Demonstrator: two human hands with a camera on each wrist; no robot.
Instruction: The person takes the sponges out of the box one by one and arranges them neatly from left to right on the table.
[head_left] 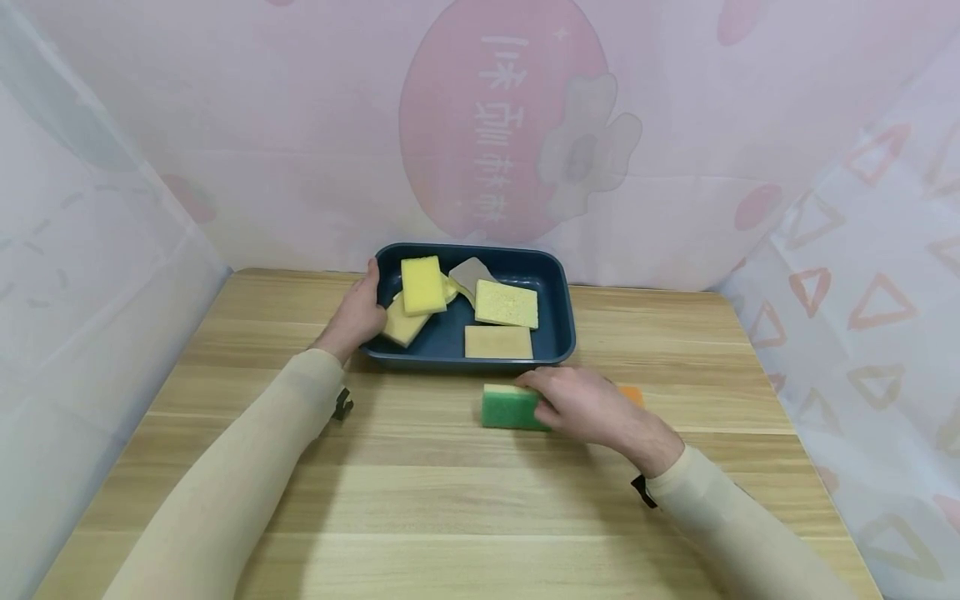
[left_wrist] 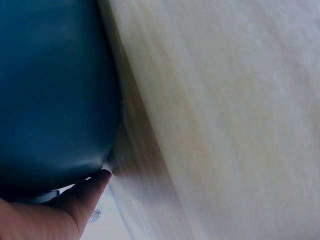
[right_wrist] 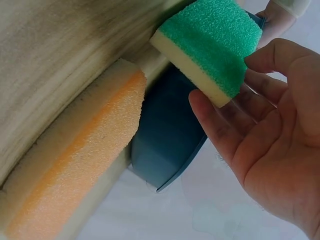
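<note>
The left hand (head_left: 358, 315) grips the blue tray's (head_left: 564, 333) rim, steadying it on the desk (head_left: 420, 492); the right hand (head_left: 592, 407) pinches the green sponge (head_left: 508, 407) beside an orange sponge (right_wrist: 75, 170).

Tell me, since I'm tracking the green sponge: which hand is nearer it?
Right. The right hand touches the green sponge; the left hand grips the tray rim, apart.
</note>
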